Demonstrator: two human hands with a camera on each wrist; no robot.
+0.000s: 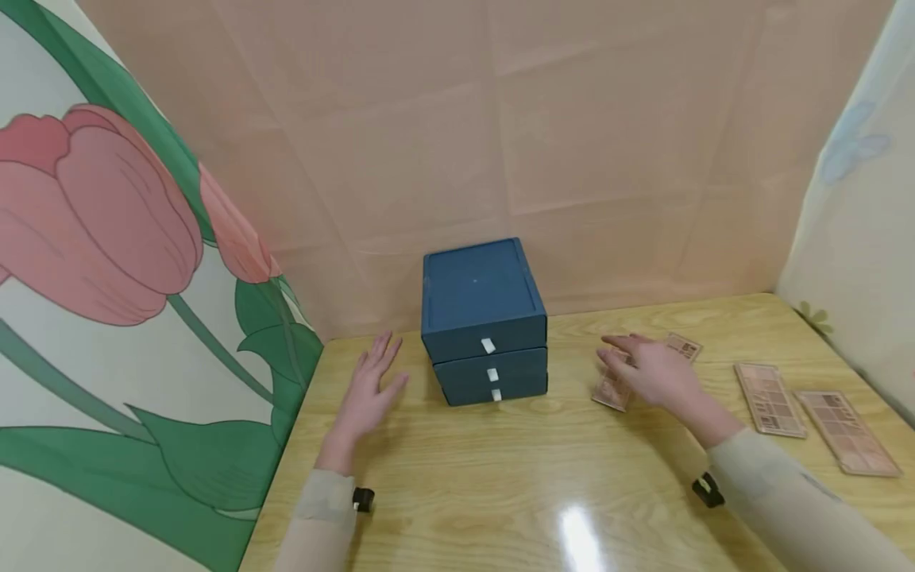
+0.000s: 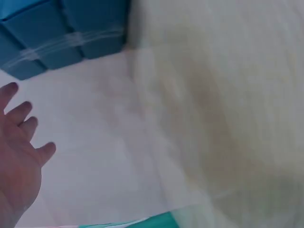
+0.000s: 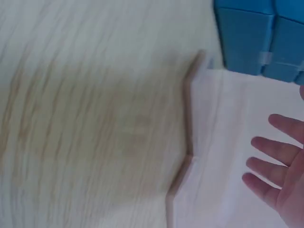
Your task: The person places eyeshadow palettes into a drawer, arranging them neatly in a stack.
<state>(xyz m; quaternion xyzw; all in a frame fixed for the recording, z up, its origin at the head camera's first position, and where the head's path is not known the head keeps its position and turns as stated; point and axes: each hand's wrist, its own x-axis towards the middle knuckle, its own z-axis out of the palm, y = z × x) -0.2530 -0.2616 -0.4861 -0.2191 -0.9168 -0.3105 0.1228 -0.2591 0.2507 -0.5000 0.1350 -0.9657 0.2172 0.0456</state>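
Note:
A dark blue box of three stacked drawers (image 1: 480, 287) with small white pull tabs stands near the back wall. To its left my left hand (image 1: 366, 395) hovers, fingers spread and holding nothing; the left wrist view also shows this hand (image 2: 21, 159) apart from the box (image 2: 95, 28). My right hand (image 1: 659, 375) is over a pinkish makeup palette (image 1: 611, 392), partly covering it. Another palette (image 1: 685, 346) shows behind that hand. In the right wrist view the fingers (image 3: 273, 146) are extended, and a palette edge (image 3: 188, 109) shows beside them; contact is unclear.
Farther right on the wood-grain table (image 1: 457, 485) lie two more palettes, one upright to the view (image 1: 770, 400) and one slanted (image 1: 848, 434). A pinkish cloth (image 1: 372, 159) hangs behind the table. A tulip-patterned wall panel (image 1: 121, 214) borders the left side.

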